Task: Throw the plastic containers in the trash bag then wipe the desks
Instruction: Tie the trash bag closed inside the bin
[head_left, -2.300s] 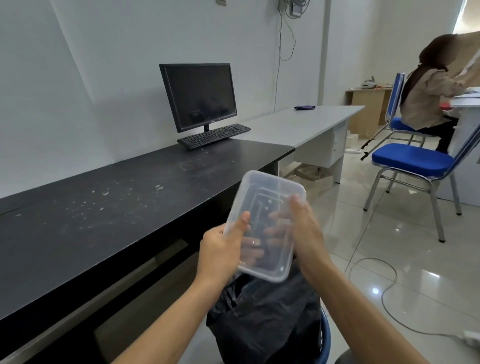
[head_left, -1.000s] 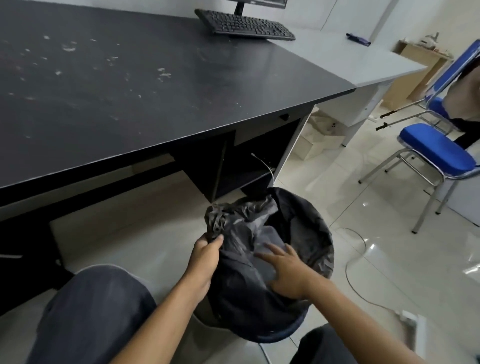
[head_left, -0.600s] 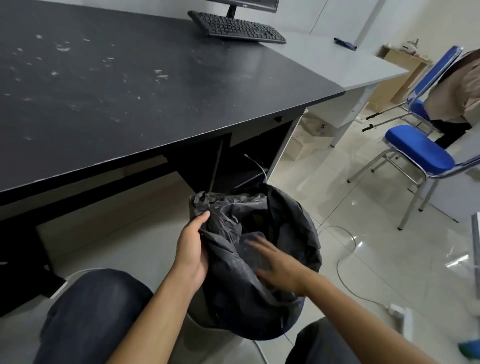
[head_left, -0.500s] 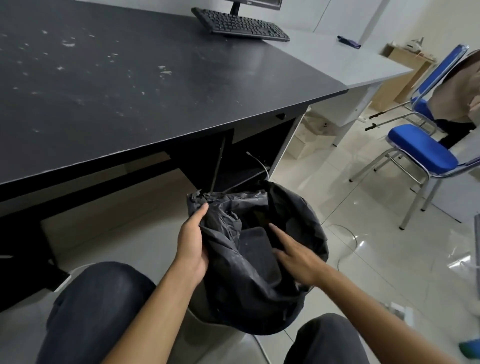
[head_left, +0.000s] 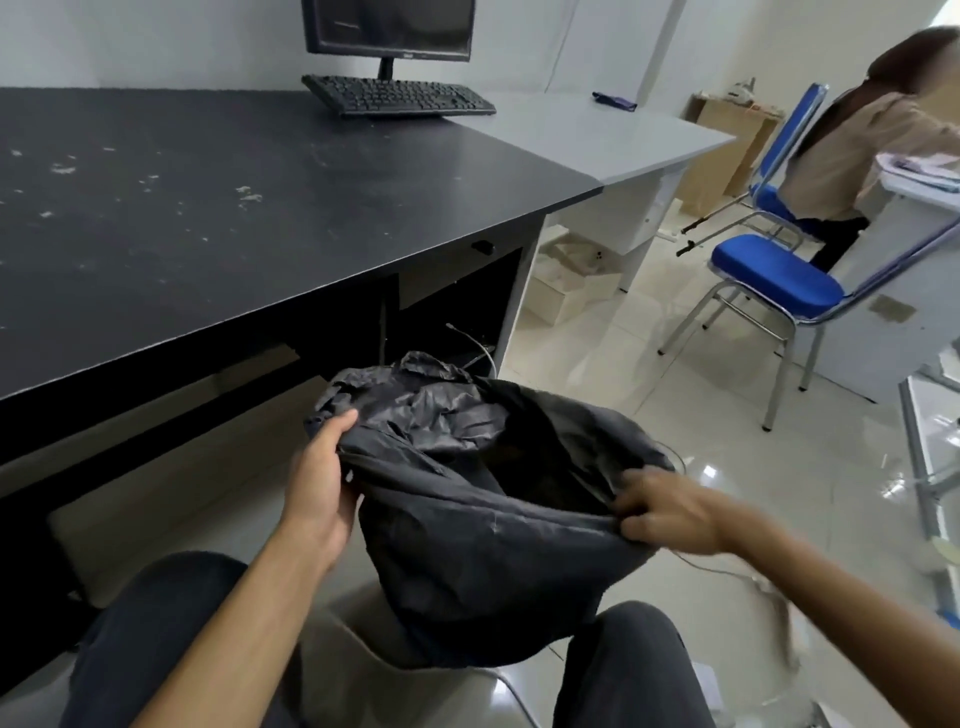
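A black trash bag (head_left: 483, 545) hangs between my knees, its mouth held wide. My left hand (head_left: 319, 483) grips the bag's left rim. My right hand (head_left: 670, 512) pinches the right rim and pulls it outward. The inside of the bag is dark, and no plastic container shows in it. To the left stretches the black desk (head_left: 208, 208), speckled with pale crumbs and smears. Beyond it stands the grey desk (head_left: 613, 140).
A monitor (head_left: 389, 26) and keyboard (head_left: 397, 98) sit at the black desk's far end. A dark cloth (head_left: 614, 100) lies on the grey desk. A blue chair (head_left: 779, 283) stands to the right; a person sits on another behind it. A cable crosses the tiled floor.
The clear container I held earlier is out of sight. My right hand has come out of the bag and taken its right rim, stretching the mouth wider. The view has tilted up.
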